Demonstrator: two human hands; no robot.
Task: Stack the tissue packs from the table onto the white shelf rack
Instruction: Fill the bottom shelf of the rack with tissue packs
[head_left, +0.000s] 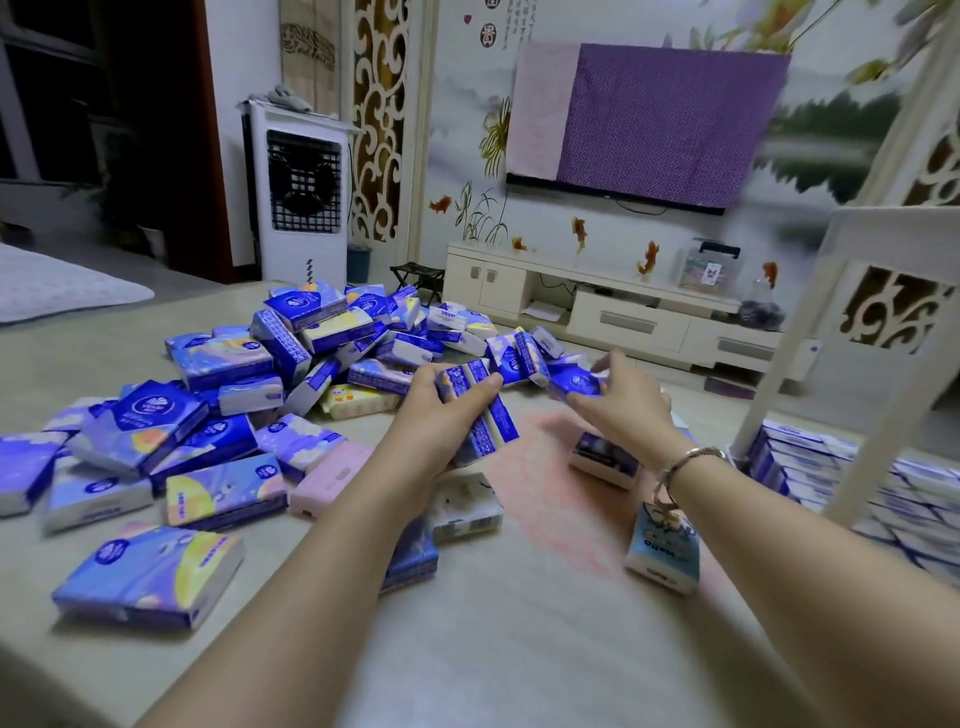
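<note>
Bench (519, 649): big tissue-pack pile (311, 343) at far side, loose packs (148, 574) nearer than pile. White shelf rack (878, 467) right of pile, packs stacked on it.

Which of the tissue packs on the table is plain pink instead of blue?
The pink pack just left of the left forearm, lying flat beside the moon-print packs; the packs around it are blue or purple.

A loose heap of blue-and-purple tissue packs (311, 343) fills the bench's left and centre of the frame. At the right edge, the white shelf rack (789, 364) carries neat rows of stacked packs (810, 462).
</note>
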